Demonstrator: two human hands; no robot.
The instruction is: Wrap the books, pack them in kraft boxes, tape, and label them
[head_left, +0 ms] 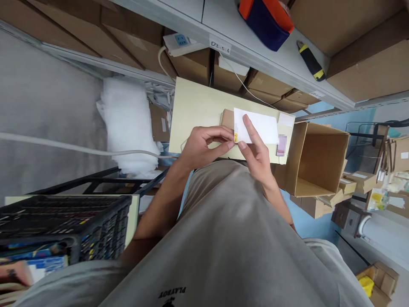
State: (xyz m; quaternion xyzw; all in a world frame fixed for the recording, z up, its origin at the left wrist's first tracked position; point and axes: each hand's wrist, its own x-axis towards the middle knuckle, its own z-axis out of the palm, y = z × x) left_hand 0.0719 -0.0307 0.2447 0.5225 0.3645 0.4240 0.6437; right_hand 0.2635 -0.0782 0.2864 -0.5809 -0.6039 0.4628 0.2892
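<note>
A white paper sheet (265, 126) with a yellow mark at its near left corner lies over a small brown cardboard box (227, 118) on the cream tabletop (194, 106). My right hand (258, 155) grips the sheet, its index finger stretched across the top and its thumb at the near edge. At the marked corner, the thumb and fingers of my left hand (207, 147) pinch the sheet's edge. How much of the box is under the sheet is hidden.
A phone-like purple rectangle (281, 145) lies at the table's right end. Beyond it stands an open cardboard box (300, 162). The shelf (271, 64) above holds a black-and-yellow cutter (310, 61). A black crate (102, 230) is at lower left, and a cable (96, 145) runs in from the left.
</note>
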